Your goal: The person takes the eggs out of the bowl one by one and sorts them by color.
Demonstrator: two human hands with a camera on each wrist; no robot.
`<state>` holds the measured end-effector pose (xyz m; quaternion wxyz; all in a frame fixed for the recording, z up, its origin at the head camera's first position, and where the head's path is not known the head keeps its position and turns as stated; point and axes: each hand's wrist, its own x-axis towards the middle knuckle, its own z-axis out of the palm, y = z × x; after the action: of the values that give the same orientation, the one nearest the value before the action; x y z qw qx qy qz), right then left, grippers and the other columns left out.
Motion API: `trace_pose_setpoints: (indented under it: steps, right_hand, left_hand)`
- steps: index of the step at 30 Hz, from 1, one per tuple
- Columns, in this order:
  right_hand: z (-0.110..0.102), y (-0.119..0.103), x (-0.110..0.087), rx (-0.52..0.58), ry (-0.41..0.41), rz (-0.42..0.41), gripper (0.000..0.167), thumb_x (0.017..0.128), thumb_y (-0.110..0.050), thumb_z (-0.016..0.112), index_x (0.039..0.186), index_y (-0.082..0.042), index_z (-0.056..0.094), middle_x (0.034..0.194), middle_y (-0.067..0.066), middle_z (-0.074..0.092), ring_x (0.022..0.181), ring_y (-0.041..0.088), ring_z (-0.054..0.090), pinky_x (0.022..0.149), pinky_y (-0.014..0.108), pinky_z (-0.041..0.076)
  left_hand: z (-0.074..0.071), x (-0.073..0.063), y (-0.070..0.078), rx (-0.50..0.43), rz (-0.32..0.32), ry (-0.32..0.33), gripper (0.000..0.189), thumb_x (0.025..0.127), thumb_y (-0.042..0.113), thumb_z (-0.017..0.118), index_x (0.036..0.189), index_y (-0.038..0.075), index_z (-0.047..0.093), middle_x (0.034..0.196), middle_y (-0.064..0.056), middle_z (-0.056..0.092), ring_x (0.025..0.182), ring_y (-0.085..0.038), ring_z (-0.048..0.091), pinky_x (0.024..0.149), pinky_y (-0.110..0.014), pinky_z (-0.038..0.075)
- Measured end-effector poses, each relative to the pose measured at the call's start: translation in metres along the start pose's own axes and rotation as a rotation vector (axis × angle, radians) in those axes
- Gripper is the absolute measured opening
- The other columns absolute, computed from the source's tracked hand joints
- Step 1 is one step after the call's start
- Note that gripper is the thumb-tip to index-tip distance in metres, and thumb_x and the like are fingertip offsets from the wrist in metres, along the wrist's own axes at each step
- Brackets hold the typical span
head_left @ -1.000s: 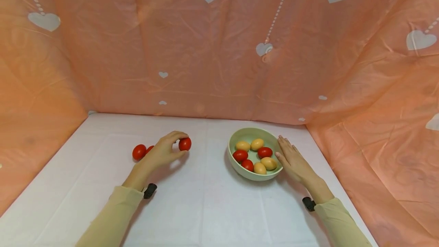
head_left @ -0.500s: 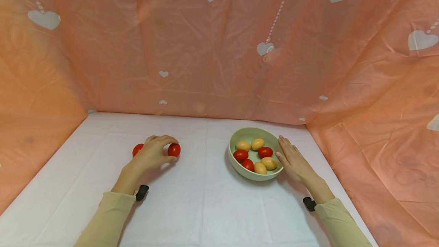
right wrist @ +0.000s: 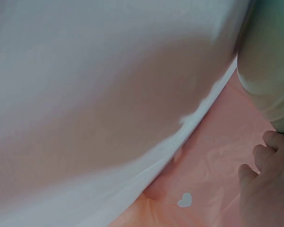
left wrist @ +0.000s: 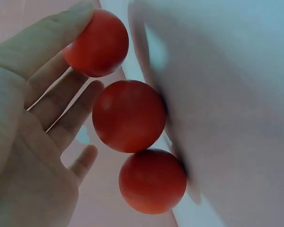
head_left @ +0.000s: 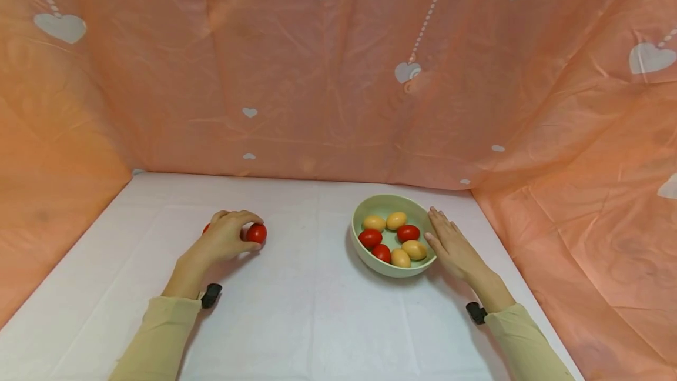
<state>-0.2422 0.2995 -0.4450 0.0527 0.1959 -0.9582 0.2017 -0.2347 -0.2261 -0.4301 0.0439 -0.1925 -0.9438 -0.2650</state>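
Observation:
My left hand (head_left: 222,237) pinches a red cherry tomato (head_left: 257,233) between thumb and fingers on the left half of the table. Whether that tomato touches the cloth cannot be told. Two more red tomatoes, one nearer (left wrist: 128,116) and another (left wrist: 152,181) touching it, rest by the palm in the left wrist view; in the head view the hand mostly hides them. A pale green bowl (head_left: 394,272) stands to the right, holding several red tomatoes (head_left: 408,233) and several yellow ones (head_left: 414,250). With straight fingers, my right hand (head_left: 455,249) rests against the bowl's right rim.
A white cloth (head_left: 317,322) covers the table. Behind it and along both sides hangs an orange-pink curtain (head_left: 317,104) with white hearts, meeting the table's edges. The bowl's outer wall (right wrist: 265,66) shows at the right of the right wrist view.
My left hand has moved left with the tomato, toward the other red tomatoes, and now covers more of them. The right hand and the bowl have stayed in place.

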Motion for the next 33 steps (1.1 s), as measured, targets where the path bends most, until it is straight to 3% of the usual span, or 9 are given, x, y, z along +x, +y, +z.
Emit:
trace_pose_setpoints:
  steps: [13,22,33]
  right_hand:
    - [-0.0009,0.0,-0.0004,0.0,0.001,0.007,0.066,0.114,-0.036,0.038,0.162,0.006,0.021,0.169,0.024,0.02,0.156,0.046,0.015,0.123,0.064,0.014]
    - [0.0009,-0.0012,-0.0012,0.005,0.03,-0.012,0.066,0.113,-0.035,0.039,0.161,0.007,0.024,0.168,0.027,0.023,0.154,0.05,0.019,0.122,0.066,0.017]
    - [0.0012,0.0007,0.0001,-0.001,0.001,0.007,0.067,0.113,-0.037,0.037,0.162,0.006,0.021,0.169,0.024,0.02,0.156,0.047,0.016,0.123,0.065,0.014]
  left_hand:
    - [-0.0001,0.0007,-0.0042,0.027,0.001,-0.017,0.047,0.08,0.015,0.09,0.121,0.003,0.072,0.12,-0.016,0.072,0.105,-0.034,0.065,0.109,-0.065,0.028]
    - [-0.0006,-0.001,-0.0023,0.032,0.004,-0.012,0.049,0.078,0.014,0.091,0.122,0.002,0.071,0.122,-0.018,0.071,0.109,-0.036,0.065,0.109,-0.065,0.027]
    - [-0.0019,-0.0006,-0.0003,0.015,-0.006,-0.022,0.048,0.081,0.014,0.089,0.124,0.002,0.071,0.122,-0.018,0.071,0.11,-0.036,0.064,0.109,-0.066,0.028]
